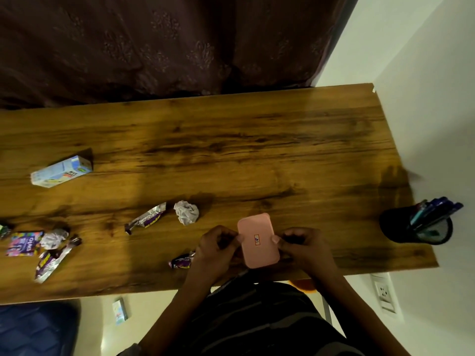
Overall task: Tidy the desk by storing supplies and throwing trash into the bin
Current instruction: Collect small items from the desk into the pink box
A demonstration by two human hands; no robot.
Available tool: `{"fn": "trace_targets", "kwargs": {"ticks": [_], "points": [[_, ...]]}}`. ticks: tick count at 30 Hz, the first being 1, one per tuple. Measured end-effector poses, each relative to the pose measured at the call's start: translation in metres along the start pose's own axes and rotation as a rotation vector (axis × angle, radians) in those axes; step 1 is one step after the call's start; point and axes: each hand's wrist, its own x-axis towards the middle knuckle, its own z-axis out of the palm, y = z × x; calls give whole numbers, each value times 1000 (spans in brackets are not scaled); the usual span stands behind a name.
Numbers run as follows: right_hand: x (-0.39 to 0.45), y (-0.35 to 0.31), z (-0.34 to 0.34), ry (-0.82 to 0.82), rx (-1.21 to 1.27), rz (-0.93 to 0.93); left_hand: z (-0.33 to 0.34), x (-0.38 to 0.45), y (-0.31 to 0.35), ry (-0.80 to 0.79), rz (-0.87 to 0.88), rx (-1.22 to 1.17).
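Gripping a pink box [257, 240] from both sides, the left hand [218, 249] and the right hand [300, 246] hold it near the front edge of the wooden desk [257, 150], thumbs curled onto its lid beside a small label. Whether the box rests on the wood or is lifted just above it cannot be told. Just left of the left hand lies a purple wrapper [181, 262]. Further left sit a crumpled paper ball [186, 212] and a silver-and-purple wrapper [146, 218] just beside it. Near the left edge are a Gems packet [23, 243], another paper ball [52, 238] and a long wrapper [51, 260], close together. A milk carton [61, 172] lies on its side, well apart. A black pen holder [417, 224] with pens stands at the right end.
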Motion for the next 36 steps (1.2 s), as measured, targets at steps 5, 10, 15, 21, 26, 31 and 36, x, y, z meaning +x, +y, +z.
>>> {"fn": "trace_targets", "kwargs": {"ticks": [5, 10, 15, 21, 26, 31, 36], "points": [[-3, 0, 0, -20, -72, -36, 3, -8, -2, 10, -9, -14], [-16, -3, 6, 23, -93, -69, 10, -20, -1, -17, 40, 73], [-38, -6, 10, 25, -44, -134, 1, -27, -11, -70, 47, 4], [-79, 12, 34, 56, 207, -79, -16, -69, -38, -64, 117, -146], [-125, 40, 75, 94, 268, -62, -27, -121, -76, -148, -81, -393], [-162, 61, 109, 78, 182, 79, -41, -160, -123, -225, -171, -480], [-198, 81, 122, -28, 228, 147, -52, -195, -157, -195, -213, -532]]}}
